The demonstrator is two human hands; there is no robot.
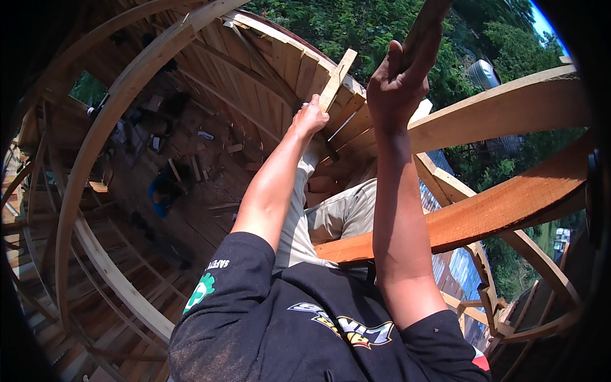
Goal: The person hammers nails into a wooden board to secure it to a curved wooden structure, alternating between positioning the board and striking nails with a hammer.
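My left hand [310, 118] is closed on the lower end of a short, pale wooden strip [338, 77]. The strip slants up beside the top edge of the plank wall [280, 70]. Raised higher, my right hand [399, 86] has its fingers wrapped round a dark length of wood [431, 24] that runs out of the picture at the top; its far end is hidden, so I cannot tell what it belongs to. Both arms stretch forward, and my legs in light trousers [340, 213] are bent below them.
A reddish-brown beam [471, 219] crosses close by my right arm. Another thick beam [503, 108] lies beyond it. Tall curved-looking timbers [95, 140] stand at the left. Far below is a wooden floor [216, 172] with scattered offcuts and a person in blue [159, 194].
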